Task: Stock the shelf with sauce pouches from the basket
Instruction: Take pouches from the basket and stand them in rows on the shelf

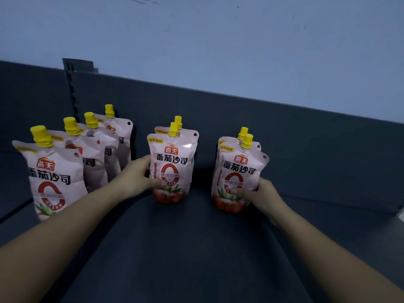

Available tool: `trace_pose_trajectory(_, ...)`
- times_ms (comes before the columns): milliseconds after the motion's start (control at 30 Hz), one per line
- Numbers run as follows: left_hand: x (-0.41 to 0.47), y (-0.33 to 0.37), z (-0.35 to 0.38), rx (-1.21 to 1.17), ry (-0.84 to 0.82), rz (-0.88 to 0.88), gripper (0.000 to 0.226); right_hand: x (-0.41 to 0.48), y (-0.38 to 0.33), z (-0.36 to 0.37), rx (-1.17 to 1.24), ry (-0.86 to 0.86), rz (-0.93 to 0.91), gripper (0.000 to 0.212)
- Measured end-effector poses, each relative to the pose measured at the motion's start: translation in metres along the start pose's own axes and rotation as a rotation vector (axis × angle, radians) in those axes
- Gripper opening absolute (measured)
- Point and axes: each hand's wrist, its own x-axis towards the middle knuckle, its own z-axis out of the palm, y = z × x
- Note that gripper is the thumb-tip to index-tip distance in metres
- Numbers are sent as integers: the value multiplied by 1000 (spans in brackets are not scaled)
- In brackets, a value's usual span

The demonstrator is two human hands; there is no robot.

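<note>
Pink tomato sauce pouches with yellow caps stand upright on the dark grey shelf [196, 248]. A row of several pouches [54, 171] runs front to back at the left. My left hand [140, 173] grips the front pouch of the middle row [172, 162], thumb across its lower front; a second pouch stands right behind it. My right hand [260, 193] grips the front pouch of the right row [238, 173] from its right side, and another pouch stands behind that one. The basket is out of sight.
The shelf's dark back panel [284, 132] rises behind the pouches, with a slotted upright [72, 90] at the left. A pale wall [218, 40] is above. Bare shelf surface lies in front of and to the right of the rows.
</note>
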Motion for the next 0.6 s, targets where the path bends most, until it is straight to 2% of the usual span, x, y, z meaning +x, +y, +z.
trace_pose_trajectory(267, -10, -10, 0, 114, -27, -56, 54, -12, 5, 2, 14, 54, 27, 42)
trace_pose_trajectory(367, -13, -13, 2, 156, -32, -53, 62, -15, 8, 4, -32, 56, 21, 47)
trace_pose_trajectory(600, -15, -11, 7, 333, 50, -44, 61, -13, 14, 13, -93, 175, 22, 41)
